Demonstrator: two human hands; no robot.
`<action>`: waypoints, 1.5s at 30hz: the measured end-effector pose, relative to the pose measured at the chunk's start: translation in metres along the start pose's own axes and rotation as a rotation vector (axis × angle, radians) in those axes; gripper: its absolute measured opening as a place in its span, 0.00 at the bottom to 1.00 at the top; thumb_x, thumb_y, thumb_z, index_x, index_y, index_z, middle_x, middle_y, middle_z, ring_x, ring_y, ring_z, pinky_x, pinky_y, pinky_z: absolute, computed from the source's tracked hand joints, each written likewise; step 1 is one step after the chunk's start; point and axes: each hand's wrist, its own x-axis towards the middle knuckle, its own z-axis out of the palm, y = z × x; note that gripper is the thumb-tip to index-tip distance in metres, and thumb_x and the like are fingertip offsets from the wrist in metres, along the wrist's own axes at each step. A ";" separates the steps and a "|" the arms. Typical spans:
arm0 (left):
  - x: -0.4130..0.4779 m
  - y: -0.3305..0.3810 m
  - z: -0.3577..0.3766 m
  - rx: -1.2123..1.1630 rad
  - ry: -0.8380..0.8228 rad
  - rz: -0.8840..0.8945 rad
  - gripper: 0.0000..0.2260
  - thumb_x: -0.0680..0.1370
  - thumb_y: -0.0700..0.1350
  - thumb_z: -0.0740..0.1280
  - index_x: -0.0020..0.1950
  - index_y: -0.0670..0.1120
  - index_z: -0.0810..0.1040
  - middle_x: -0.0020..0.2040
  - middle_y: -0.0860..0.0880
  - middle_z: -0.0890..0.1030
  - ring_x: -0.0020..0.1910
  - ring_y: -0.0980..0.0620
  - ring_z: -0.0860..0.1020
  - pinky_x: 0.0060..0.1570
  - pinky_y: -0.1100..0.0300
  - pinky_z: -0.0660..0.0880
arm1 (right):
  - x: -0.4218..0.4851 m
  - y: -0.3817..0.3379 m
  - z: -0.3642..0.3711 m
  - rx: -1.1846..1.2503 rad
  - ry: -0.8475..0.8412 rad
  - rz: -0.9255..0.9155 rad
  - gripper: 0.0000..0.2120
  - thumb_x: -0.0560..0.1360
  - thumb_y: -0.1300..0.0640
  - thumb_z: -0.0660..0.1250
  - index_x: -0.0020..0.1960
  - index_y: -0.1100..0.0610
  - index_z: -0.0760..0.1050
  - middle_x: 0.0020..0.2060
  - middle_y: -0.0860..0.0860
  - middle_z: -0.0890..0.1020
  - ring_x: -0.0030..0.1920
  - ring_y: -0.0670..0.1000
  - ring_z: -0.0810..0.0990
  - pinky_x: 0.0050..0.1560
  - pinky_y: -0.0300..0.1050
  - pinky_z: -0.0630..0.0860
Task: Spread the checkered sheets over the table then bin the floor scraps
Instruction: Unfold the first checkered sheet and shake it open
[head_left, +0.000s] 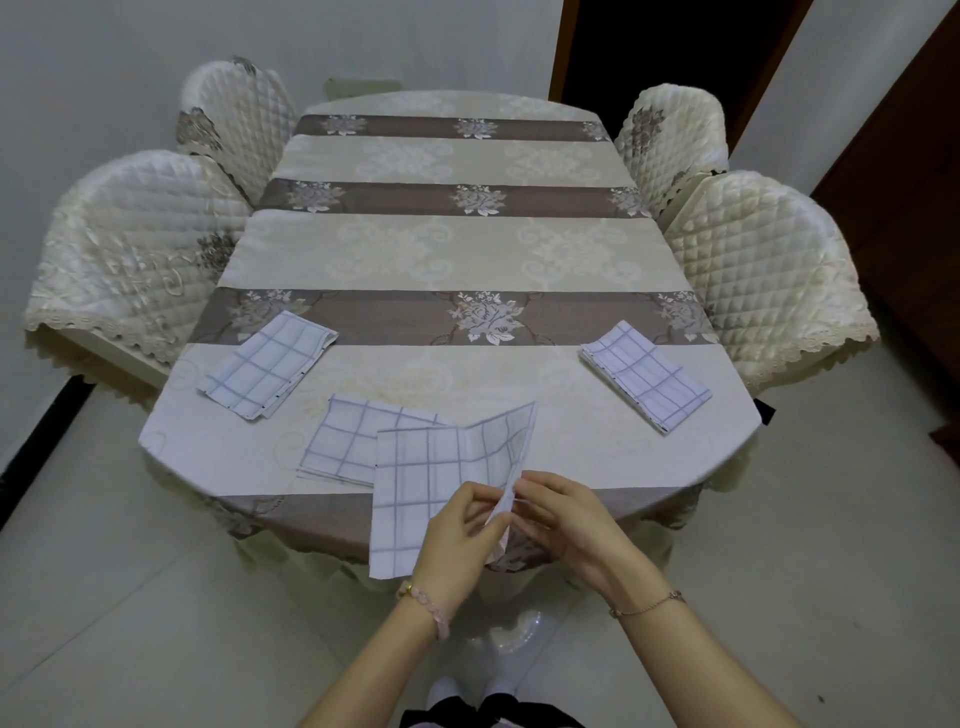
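A half-unfolded white sheet with blue checks (436, 478) hangs above the near edge of the table (447, 249). My left hand (457, 530) and my right hand (561, 525) both pinch its lower right corner, close together. Three folded checkered sheets lie on the cloth: one at the near left (267, 364), one at the near right (647, 376), and one in the middle (345, 441), partly under the held sheet. No floor scraps or bin show in this view.
Four quilted cream chairs flank the table, two on the left (130, 265) and two on the right (763, 270). A dark doorway (675, 47) opens at the back right. Pale tiled floor (130, 597) surrounds my feet.
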 end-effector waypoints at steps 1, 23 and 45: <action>0.000 0.002 -0.001 -0.034 0.007 -0.022 0.01 0.75 0.40 0.68 0.46 0.44 0.78 0.45 0.48 0.85 0.46 0.57 0.83 0.45 0.66 0.78 | 0.000 0.000 0.002 -0.033 0.015 -0.005 0.11 0.75 0.59 0.68 0.54 0.65 0.79 0.49 0.60 0.85 0.51 0.54 0.84 0.53 0.44 0.79; 0.106 0.076 -0.141 0.283 0.446 0.229 0.08 0.77 0.46 0.65 0.44 0.41 0.77 0.42 0.46 0.73 0.42 0.52 0.69 0.37 0.58 0.66 | 0.025 -0.096 -0.083 -0.190 0.280 -0.320 0.09 0.74 0.57 0.69 0.53 0.58 0.82 0.49 0.51 0.85 0.46 0.47 0.83 0.42 0.38 0.79; 0.019 -0.040 -0.113 -0.002 0.166 -0.448 0.12 0.74 0.36 0.69 0.58 0.41 0.76 0.42 0.44 0.81 0.37 0.53 0.78 0.32 0.68 0.77 | 0.106 -0.068 -0.125 -0.603 0.478 -0.210 0.12 0.76 0.59 0.65 0.57 0.62 0.78 0.59 0.58 0.80 0.57 0.55 0.76 0.61 0.48 0.71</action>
